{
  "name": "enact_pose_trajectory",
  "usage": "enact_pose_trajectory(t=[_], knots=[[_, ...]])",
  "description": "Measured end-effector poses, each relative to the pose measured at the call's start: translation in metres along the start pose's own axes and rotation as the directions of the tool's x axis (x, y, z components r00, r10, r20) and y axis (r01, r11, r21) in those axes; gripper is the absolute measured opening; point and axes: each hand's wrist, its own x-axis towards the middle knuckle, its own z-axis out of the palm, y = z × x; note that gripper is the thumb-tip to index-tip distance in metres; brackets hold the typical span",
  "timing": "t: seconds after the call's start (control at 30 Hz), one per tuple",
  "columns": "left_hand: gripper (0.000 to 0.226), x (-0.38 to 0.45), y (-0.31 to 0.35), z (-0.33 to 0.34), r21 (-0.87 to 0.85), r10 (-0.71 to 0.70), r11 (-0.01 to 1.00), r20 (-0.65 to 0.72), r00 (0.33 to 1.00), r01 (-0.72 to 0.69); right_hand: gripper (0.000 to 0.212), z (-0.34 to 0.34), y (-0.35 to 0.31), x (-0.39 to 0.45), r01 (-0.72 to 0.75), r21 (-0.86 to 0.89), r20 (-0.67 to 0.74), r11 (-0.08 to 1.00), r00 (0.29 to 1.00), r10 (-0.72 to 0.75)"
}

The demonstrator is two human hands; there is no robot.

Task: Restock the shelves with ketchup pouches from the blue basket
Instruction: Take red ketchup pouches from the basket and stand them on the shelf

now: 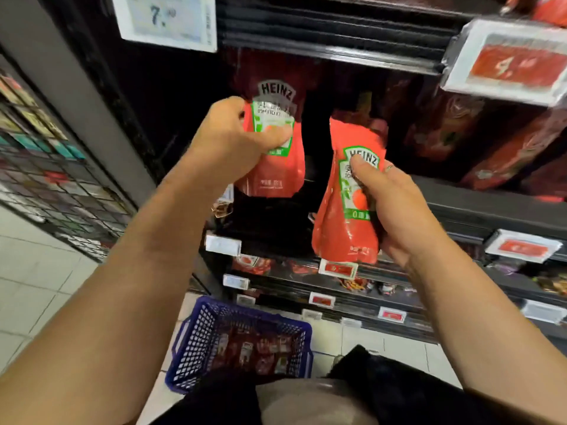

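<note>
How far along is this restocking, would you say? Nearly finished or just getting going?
Somewhere in the middle, I'd judge. Done: at least one Heinz pouch on the shelf stands behind the raised hands. In hand: the left hand grips one ketchup pouch and the right hand grips another pouch, both held up at the shelf opening. Left: the blue basket on the floor holds more red packs.

You are facing a dark supermarket aisle, shelving ahead and pale tile underfoot.
Your view takes in black shelves stacked in tiers, with blurred price tags clipped along their front edges and a large white one at upper left. A grey upright post stands to the left, beside a wire rack of small packets. The tiled floor is light, with grey grout lines.
</note>
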Motion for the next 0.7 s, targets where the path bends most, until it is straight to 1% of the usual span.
enact_pose_trajectory(t=[0.03,0.13,0.2,0.27,0.33,0.37,0.4,0.43,0.47,0.5,0.53,0.6,0.67,0.7], knots=[[0.034,0.012,0.005,0.006,0.047,-0.026,0.999,-0.03,0.999,0.027,0.009,-0.004,-0.003,0.004,-0.005,0.001,0.002,1.0,1.0,0.005],[0.017,0.037,0.007,0.024,0.143,-0.092,0.984,-0.109,0.99,0.107,0.017,-0.009,-0.012,0.013,-0.032,-0.021,-0.024,0.999,0.999,0.031],[0.015,0.046,0.003,0.037,0.157,-0.104,0.979,-0.168,0.98,0.131,0.023,-0.011,-0.018,0.019,-0.041,-0.046,-0.041,0.998,0.998,0.039],[0.025,0.054,-0.007,0.045,0.105,-0.074,0.99,-0.201,0.977,0.097,0.031,-0.013,-0.022,0.025,-0.046,-0.059,-0.071,0.997,0.997,0.042],[0.036,0.06,-0.017,0.051,0.055,-0.09,0.993,-0.213,0.973,0.104,0.044,-0.013,-0.027,0.032,-0.043,-0.063,-0.121,0.997,0.992,0.035],[0.04,0.062,-0.023,0.052,0.027,-0.034,0.999,-0.209,0.977,0.04,0.049,-0.013,-0.03,0.037,-0.045,-0.067,-0.148,0.997,0.988,0.034],[0.049,0.063,-0.029,0.055,-0.013,0.062,0.998,-0.213,0.975,-0.066,0.056,-0.013,-0.032,0.042,-0.048,-0.079,-0.182,0.996,0.983,0.033],[0.061,0.064,-0.036,0.058,-0.044,0.128,0.989,-0.22,0.967,-0.141,0.065,-0.012,-0.033,0.047,-0.048,-0.101,-0.221,0.994,0.975,0.025],[0.071,0.064,-0.041,0.06,-0.059,0.146,0.985,-0.21,0.967,-0.162,0.074,-0.011,-0.035,0.053,-0.037,-0.136,-0.254,0.99,0.967,0.001],[0.078,0.065,-0.044,0.062,-0.048,0.143,0.987,-0.185,0.972,-0.154,0.078,-0.01,-0.038,0.058,-0.007,-0.188,-0.274,0.982,0.961,-0.045],[0.082,0.067,-0.046,0.064,-0.016,0.144,0.989,-0.158,0.977,-0.148,0.075,-0.009,-0.04,0.064,0.036,-0.258,-0.276,0.966,0.955,-0.109],[0.092,0.071,-0.048,0.065,0.129,0.14,0.984,-0.111,0.984,-0.126,0.054,-0.009,-0.042,0.075,0.121,-0.382,-0.234,0.916,0.946,-0.223],[0.098,0.072,-0.045,0.066,0.242,0.129,0.964,-0.086,0.988,-0.105,0.027,-0.007,-0.046,0.086,0.194,-0.419,-0.186,0.887,0.938,-0.293],[0.099,0.073,-0.044,0.066,0.277,0.129,0.956,-0.097,0.987,-0.098,0.023,-0.006,-0.048,0.091,0.213,-0.439,-0.168,0.873,0.935,-0.312]])
